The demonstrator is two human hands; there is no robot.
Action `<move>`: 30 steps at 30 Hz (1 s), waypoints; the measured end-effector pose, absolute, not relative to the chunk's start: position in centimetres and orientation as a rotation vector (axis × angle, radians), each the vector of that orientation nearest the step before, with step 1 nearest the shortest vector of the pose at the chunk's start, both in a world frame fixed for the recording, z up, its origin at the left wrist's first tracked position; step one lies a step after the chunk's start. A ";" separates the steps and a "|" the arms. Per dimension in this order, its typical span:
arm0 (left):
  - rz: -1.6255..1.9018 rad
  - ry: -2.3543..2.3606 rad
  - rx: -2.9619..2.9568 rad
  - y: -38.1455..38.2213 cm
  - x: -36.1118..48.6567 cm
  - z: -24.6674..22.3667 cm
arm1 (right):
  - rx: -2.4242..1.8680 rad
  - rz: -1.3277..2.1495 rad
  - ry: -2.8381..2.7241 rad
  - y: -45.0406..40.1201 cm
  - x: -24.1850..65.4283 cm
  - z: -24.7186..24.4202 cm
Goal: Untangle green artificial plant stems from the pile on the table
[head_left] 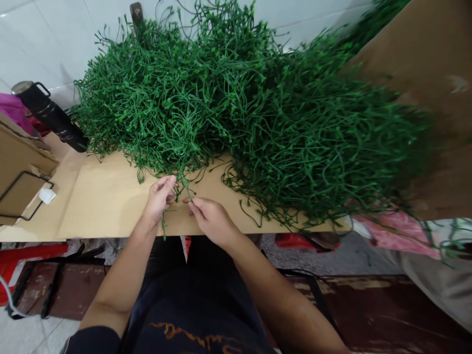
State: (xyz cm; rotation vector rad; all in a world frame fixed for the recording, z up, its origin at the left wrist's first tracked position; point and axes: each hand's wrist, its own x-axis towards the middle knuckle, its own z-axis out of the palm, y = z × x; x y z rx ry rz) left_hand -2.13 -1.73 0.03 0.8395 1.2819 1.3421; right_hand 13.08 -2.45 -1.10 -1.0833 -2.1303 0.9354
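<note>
A big heap of thin green plastic stems (221,98) with small lighter tips lies along the back of the cardboard-covered table (103,196). At the heap's front edge, my left hand (160,196) has its fingers pinched on green stems, with one piece hanging below it over the table edge. Just to its right and slightly lower, my right hand (210,216) pinches the end of a green stem between thumb and forefinger. The two hands are a short gap apart, and strands run up from between them to the heap.
A black bottle (55,118) leans at the left of the heap, by a cardboard box (22,167) with a black wire frame. Brown cardboard (435,98) rises at the right. Below it are pink cloth (398,233) and part of another person (438,275). White tiles (47,39) form the wall.
</note>
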 end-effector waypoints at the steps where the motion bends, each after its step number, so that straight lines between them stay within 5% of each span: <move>1: 1.347 1.309 0.847 -1.7 -2.1 0.0 | -1.080 0.914 -2.152 -2.4 13.1 -1.1; 13: 1.473 1.607 1.416 -1.3 -2.0 -2.0 | -1.064 0.243 -1.859 0.0 13.6 2.2; 30: 1.398 1.470 1.327 -1.7 -1.8 -1.7 | -0.806 1.236 -1.713 2.3 12.6 0.2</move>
